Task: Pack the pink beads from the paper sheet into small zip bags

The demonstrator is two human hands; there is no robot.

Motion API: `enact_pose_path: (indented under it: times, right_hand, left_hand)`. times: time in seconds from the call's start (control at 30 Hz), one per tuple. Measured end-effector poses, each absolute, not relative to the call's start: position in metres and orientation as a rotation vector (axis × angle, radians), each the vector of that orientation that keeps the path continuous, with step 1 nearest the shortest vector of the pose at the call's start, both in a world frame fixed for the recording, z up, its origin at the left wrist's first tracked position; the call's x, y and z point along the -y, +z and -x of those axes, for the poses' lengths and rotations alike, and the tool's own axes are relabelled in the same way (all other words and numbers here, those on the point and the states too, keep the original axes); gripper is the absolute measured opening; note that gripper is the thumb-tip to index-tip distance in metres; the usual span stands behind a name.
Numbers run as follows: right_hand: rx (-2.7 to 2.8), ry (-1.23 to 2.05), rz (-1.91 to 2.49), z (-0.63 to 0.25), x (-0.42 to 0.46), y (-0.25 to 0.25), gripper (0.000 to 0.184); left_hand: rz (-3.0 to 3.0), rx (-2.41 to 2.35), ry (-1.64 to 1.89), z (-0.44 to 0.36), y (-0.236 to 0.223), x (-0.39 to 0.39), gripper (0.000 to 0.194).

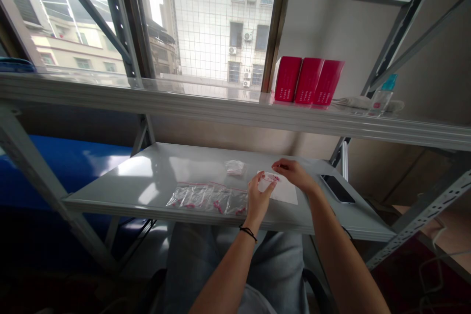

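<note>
My left hand [258,195] reaches over the shelf top with thumb and fingers curled round a small clear zip bag [267,176]. Small pink pieces [275,178] show at the bag, though I cannot tell whether they lie inside it or behind it. Just to the right, my right hand [293,173] is closed in a pinch above a white sheet of paper [289,194]; whatever its fingertips hold is too small to name. Left of my hands lies a row of several clear zip bags [206,196], overlapping, with pink pieces in them.
Behind the row sits a small stack of clear bags [235,167]. A phone [337,188] rests at the right. The upper shelf [206,108] crosses in front, carrying red boxes [309,81], a bottle [382,95] and a cloth [353,102]. Metal posts flank both sides.
</note>
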State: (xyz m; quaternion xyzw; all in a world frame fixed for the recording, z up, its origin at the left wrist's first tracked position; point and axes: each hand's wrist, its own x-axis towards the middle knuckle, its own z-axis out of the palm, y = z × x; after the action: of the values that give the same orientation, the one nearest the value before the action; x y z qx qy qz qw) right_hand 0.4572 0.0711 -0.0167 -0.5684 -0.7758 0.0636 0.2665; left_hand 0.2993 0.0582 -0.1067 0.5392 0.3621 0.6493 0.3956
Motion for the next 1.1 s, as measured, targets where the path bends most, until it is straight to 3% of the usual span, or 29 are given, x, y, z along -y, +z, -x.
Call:
enact_pose_path:
  times: [0.13,0.23,0.5,1.1]
  right_hand:
    - [2.185,0.248,1.384,-0.448,-0.063,-0.001,0.025]
    - [2.154,0.22,1.41,-0.449,-0.07,-0.005,0.029]
    - [2.069,0.049,1.735,-0.468,-0.092,-0.062,0.022]
    - [2.103,-0.1,1.917,-0.464,-0.093,-0.088,0.027]
  left_hand:
    - [-1.409,-0.908,1.636,-0.3,-0.106,-0.058,0.044]
    - [-1.381,-0.94,1.631,-0.299,-0.105,-0.058,0.041]
    - [-1.29,-0.982,1.638,-0.297,-0.106,-0.058,0.039]
    - [-1.244,-0.956,1.66,-0.296,-0.106,-0.056,0.037]
